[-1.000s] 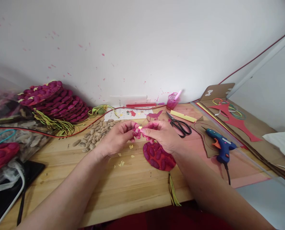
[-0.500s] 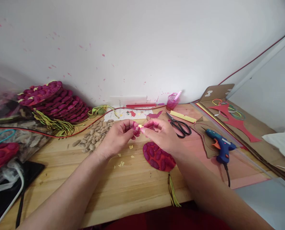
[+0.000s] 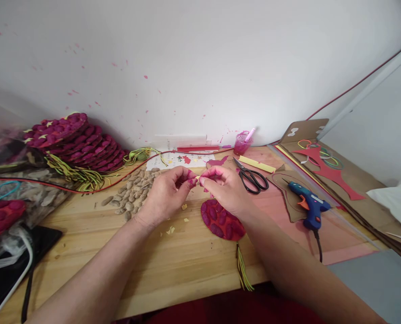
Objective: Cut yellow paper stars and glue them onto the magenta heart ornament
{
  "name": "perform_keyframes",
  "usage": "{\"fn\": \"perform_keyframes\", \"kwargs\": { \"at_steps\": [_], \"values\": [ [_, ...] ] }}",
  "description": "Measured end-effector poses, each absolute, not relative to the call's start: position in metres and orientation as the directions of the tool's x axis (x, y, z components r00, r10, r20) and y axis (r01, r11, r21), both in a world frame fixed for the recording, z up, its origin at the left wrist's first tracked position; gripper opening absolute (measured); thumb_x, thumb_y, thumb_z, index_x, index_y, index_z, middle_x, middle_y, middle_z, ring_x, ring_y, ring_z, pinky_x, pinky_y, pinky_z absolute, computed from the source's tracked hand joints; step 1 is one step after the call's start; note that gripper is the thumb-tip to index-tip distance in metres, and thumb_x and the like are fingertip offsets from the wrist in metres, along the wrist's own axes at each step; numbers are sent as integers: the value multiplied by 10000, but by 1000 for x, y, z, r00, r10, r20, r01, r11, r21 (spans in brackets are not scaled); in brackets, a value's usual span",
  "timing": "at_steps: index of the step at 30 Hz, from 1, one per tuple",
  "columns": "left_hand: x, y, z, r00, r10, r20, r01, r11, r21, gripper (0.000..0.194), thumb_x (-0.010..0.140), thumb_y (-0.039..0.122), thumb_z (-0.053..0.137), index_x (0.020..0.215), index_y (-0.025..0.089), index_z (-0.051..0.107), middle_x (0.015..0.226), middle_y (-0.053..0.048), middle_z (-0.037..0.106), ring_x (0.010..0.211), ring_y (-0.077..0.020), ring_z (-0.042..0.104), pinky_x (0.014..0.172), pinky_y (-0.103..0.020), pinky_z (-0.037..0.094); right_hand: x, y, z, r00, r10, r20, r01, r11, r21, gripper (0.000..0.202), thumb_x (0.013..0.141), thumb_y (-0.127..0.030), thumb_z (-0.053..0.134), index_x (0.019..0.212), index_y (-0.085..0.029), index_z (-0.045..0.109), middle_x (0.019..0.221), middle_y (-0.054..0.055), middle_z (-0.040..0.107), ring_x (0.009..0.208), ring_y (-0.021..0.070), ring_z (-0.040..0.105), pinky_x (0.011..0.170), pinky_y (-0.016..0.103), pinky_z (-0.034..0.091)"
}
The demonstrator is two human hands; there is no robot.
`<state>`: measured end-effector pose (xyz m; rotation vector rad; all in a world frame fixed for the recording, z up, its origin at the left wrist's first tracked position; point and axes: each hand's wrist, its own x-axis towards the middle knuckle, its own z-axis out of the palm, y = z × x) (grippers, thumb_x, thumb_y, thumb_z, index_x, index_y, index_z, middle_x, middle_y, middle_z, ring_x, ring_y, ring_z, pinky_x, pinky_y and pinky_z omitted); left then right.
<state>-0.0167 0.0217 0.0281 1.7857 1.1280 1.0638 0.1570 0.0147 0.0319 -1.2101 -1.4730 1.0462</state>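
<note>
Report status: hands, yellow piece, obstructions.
Left hand and right hand pinching small yellow piece. Tasselled red disc partly hidden by right hand. No obstruction seen; scissors nearby.

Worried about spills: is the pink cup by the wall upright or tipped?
Upright: the pink cup stands mouth up, with a pale stick leaning out over its rim.

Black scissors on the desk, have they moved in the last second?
No. The black scissors lie as before against the yellow strip, their tips just beside its left end.
</note>
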Motion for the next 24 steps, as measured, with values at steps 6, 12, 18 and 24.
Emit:
{"fn": "perform_keyframes", "kwargs": {
  "at_steps": [6,12,18,24],
  "values": [
    [-16,23,31,234,955,184,280,-247,928,194,842,360,635,856,167,628,732,-19,640,660,-146,550,628,-273,421,158,15,33,-71,988,140,179,151,-972,128,769,-224,634,877,-172,677,811,28,696,666,130,608,584,261,455],
    [-16,23,33,273,953,132,238,-200,951,211,836,361,648,858,152,630,720,-11,633,661,-135,545,630,-269,430,157,14,34,-50,985,168,194,175,-965,115,781,-279,664,808,-168,674,783,30,693,673,132,609,568,248,448],
    [-19,24,33,315,945,89,160,-146,976,208,850,352,641,829,145,638,724,-11,650,662,-118,557,623,-247,448,158,16,33,-89,995,43,30,46,-998,109,772,-274,673,824,-180,693,727,11,680,617,120,600,489,221,417],
    [-19,26,31,321,943,84,168,-144,975,193,857,335,631,827,145,646,727,-12,648,665,-115,552,625,-243,449,158,17,30,-109,991,75,24,79,-997,174,754,-328,748,793,-164,704,694,4,672,554,86,546,505,221,416]
  ]
}}
